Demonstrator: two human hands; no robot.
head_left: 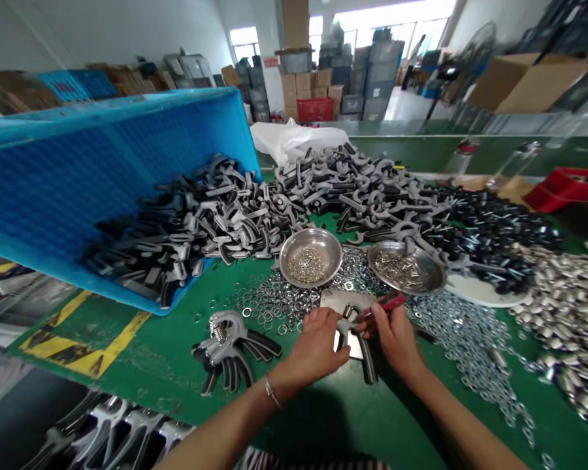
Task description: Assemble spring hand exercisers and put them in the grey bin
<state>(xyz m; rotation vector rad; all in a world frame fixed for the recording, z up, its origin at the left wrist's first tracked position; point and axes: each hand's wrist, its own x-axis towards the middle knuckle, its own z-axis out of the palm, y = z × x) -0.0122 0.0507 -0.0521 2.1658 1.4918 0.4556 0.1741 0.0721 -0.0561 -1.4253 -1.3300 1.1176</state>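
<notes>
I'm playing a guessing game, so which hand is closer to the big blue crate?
The left. The left hand is right of the blue crate, apart from it; the right hand is farther right, beyond the left one.

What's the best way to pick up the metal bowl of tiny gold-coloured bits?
The metal bowl is probably best pinched by its near rim, coming from above on the near side: it sits open side up, its thin edge exposed there, while gray-and-black handles crowd its far side. Keep it level: loose pieces lie inside.
</notes>
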